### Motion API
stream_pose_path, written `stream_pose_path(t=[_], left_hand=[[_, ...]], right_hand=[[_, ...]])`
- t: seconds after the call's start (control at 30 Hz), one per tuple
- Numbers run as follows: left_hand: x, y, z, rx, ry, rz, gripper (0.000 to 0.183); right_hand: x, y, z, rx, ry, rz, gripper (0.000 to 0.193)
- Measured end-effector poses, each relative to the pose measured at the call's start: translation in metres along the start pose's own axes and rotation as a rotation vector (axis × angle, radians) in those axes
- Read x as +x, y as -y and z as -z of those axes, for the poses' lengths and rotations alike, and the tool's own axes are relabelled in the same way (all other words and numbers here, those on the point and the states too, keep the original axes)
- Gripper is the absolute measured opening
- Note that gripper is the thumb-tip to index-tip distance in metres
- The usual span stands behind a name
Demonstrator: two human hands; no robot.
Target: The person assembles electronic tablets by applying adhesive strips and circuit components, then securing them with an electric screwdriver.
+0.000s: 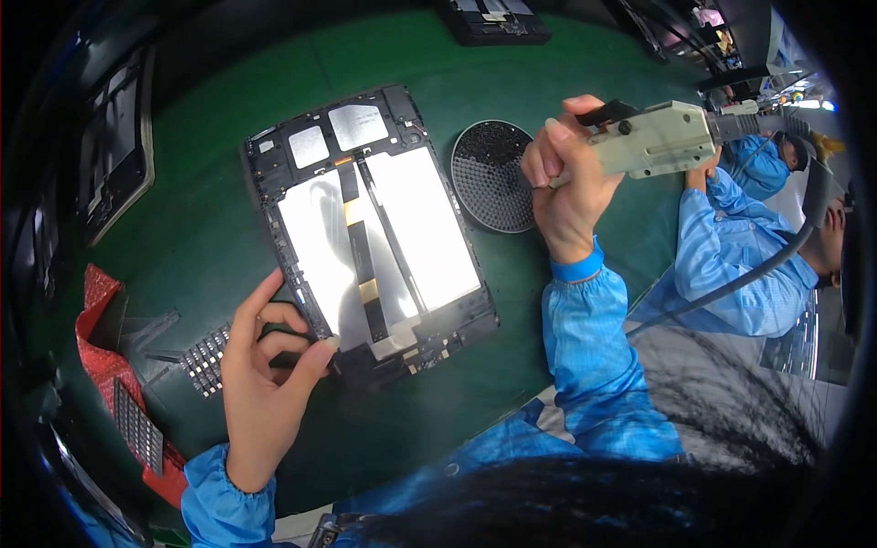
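Observation:
An opened tablet lies slightly turned on the green mat, its insides facing up. Silver battery panels fill most of it, with a black ribbon cable running down the middle. My left hand holds the tablet's lower left edge, thumb and index finger against the frame. Something dark shows among its curled fingers, too hidden to name. Raised to the right of the tablet, my right hand is wrapped round a pale corded electric screwdriver. The tool's tip is hidden. Below and left of that hand sits a round dish of tiny dark screws.
A red cloth-like strip and sheets of small dark parts lie at the left. Other opened devices rest at the far left and the back. The screwdriver's thick cable hangs at right, near people in blue.

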State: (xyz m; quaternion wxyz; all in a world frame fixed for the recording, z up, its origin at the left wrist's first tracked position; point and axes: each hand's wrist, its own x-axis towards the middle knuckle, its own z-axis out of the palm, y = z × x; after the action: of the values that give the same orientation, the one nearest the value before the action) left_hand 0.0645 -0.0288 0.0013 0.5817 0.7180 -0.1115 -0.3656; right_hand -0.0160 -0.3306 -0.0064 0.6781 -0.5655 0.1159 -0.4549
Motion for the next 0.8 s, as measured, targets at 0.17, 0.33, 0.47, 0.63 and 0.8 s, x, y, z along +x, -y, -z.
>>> stream_pose_path(t=[0.17,0.33,0.47,0.63,0.8], left_hand=[[-0.003,0.007,0.007,0.002,-0.019,0.010,0.068],[-0.003,0.015,0.013,-0.061,0.094,-0.115,0.063],[0.002,0.011,0.016,-0.261,0.072,-0.010,0.057],[0.005,0.017,0.029,-0.165,0.122,-0.054,0.055],[0.006,0.019,0.028,-0.122,0.120,-0.083,0.053]], right_hand=[[-0.006,-0.020,-0.003,0.028,0.019,-0.055,0.020],[-0.008,-0.001,-0.003,-0.212,-0.013,0.078,0.031],[-0.040,0.033,-0.057,0.202,0.183,0.007,0.034],[-0.112,0.027,-0.121,0.207,0.541,-0.211,0.037],[-0.121,0.022,-0.123,0.045,0.511,-0.276,0.034]])
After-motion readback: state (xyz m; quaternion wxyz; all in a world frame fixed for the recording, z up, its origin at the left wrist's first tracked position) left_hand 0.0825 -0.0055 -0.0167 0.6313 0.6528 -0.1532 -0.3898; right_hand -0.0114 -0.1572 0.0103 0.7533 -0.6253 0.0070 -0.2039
